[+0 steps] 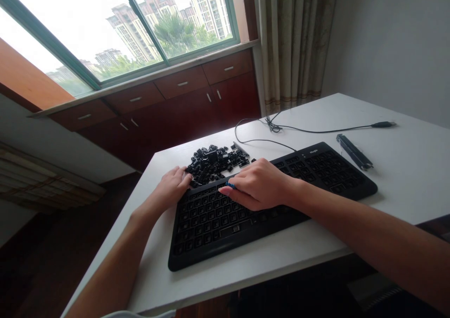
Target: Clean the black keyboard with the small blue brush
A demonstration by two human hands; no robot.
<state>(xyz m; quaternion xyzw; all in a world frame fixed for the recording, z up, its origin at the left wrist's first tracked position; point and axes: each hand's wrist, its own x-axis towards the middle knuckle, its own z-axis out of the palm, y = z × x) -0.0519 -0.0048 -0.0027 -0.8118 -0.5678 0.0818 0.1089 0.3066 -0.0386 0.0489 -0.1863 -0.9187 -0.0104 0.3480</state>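
A black keyboard [225,243] with its keycaps taken off lies on the white table, its rows of bare key sockets facing up. Over its upper middle part, my right hand [258,184] is closed on a small blue object [230,185]; only a bit of blue shows between thumb and fingers, so its kind is hidden. My left hand [172,185] rests beside the keyboard's upper left corner, fingers stretched out. Its fingertips are at the edge of a heap of loose black keycaps [211,163], and I see nothing held in it.
The keyboard's cable [274,125] lies bundled behind it, ending in a USB plug [383,124]. To the keyboard's right is a long black piece [354,152] with what looks like clear plastic. Beyond the white table [397,182] stand red-brown cabinets [176,116] under a window.
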